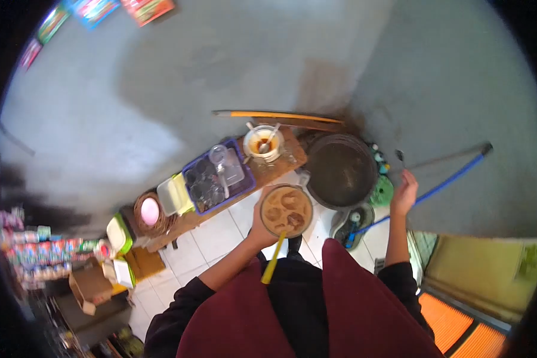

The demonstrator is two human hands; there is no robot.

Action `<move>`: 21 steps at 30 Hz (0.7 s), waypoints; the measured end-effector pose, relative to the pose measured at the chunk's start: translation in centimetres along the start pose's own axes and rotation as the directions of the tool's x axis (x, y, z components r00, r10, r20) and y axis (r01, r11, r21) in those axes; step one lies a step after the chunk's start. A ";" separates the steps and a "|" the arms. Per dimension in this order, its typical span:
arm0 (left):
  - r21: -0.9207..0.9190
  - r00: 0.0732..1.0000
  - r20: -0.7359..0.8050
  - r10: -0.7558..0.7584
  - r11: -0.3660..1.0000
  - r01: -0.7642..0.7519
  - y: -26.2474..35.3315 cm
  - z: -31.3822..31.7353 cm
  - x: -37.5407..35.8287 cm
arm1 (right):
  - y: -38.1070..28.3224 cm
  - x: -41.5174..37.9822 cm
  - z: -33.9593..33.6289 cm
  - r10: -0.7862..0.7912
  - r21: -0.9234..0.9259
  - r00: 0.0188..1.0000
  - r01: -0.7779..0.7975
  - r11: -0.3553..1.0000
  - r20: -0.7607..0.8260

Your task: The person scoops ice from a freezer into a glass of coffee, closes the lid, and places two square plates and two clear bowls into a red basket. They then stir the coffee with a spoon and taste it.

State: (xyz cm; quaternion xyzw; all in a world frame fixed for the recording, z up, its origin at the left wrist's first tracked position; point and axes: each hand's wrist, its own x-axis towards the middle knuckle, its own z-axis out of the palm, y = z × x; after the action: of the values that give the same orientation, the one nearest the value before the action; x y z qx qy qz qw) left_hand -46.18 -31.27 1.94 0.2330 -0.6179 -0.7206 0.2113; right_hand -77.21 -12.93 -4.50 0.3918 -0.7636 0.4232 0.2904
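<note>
My left hand [259, 230] is wrapped around a glass of brown iced drink [286, 210], held in front of my body. Several ice cubes float in it, and a yellow straw [272, 262] sticks out over the near rim. Out to the right, my right hand [404, 194] is raised with its fingers closed on a spoon [400, 157], the bowl pointing up and away from me. Beyond the glass, a white tub [264, 143] with spoons and brown liquid in it stands on the wooden bench [209, 221].
On the bench are a blue basket [252, 184] of glasses, lidded boxes [174, 196] and a wicker basket [161, 227] with a pink item. A large dark basin [342, 171] stands right of the bench. A blue hose [447, 186] crosses behind my right hand.
</note>
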 end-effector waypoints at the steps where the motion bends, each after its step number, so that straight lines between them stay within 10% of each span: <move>1: -0.128 0.998 -0.061 -0.032 0.991 0.024 0.7 0.3 -0.2 | 0.0 0.0 0.4 0.062 -0.049 0.997 -0.059 0.997 0.048; 8: -0.066 0.962 -0.187 0.201 0.974 -0.217 1.5 -0.1 -1.6 | 1.8 -1.6 1.6 0.262 -0.177 0.927 -0.220 0.959 0.267; 11: -0.072 0.982 -0.169 0.085 0.993 -0.098 1.6 -0.5 -2.6 | 0.1 0.0 2.2 0.225 -0.121 0.952 -0.203 0.972 0.208; 13: 0.078 0.914 -0.208 0.347 0.938 -0.338 5.0 -0.1 -2.7 | -0.3 1.0 3.0 0.262 -0.136 0.938 -0.236 0.962 0.227; 17: 0.068 0.886 -0.287 0.364 0.930 -0.360 3.1 -1.1 -4.3 | -1.7 2.6 4.4 0.234 -0.046 0.957 -0.230 0.972 0.173; 19: -0.494 0.914 -0.339 -0.223 0.869 0.029 0.1 -1.9 -5.6 | -3.6 4.3 4.5 0.227 -0.019 0.959 -0.227 0.974 0.167; 21: -0.272 0.906 -0.420 -0.041 0.959 -0.082 0.3 -2.5 -6.4 | -6.1 6.2 4.1 0.380 0.005 0.924 -0.381 0.925 0.030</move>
State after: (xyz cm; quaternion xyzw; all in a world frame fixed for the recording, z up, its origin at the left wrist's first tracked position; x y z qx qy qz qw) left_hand -39.58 -29.51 2.39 0.3439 -0.4503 -0.7319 0.3786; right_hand -75.75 -20.72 0.88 0.2438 -0.8269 0.4700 0.1896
